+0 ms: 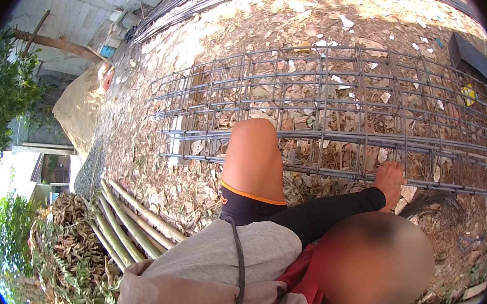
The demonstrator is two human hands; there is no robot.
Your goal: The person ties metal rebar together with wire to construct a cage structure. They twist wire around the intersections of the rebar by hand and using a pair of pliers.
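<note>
Neither my left hand nor my right hand is in the picture. A long cage of steel reinforcing bars [336, 136] lies across the leaf-strewn ground, its lengthwise rods crossed by many thin ties. Close beside it is another person, in a grey hooded top [247, 248] and dark shorts with orange trim. That person's bare knee [253, 151] overlaps the cage's near edge. The person's hand [391, 180], below a black sleeve, rests at the near lower rods; whether its fingers grip a rod is unclear.
Several cut poles [124, 225] lie at left beside a heap of dry leaves [72, 227]. Behind them rises a sand pile [78, 109]. Long steel rods [201, 12] run along the far side. A dark angular object [474, 59] stands at the cage's right end.
</note>
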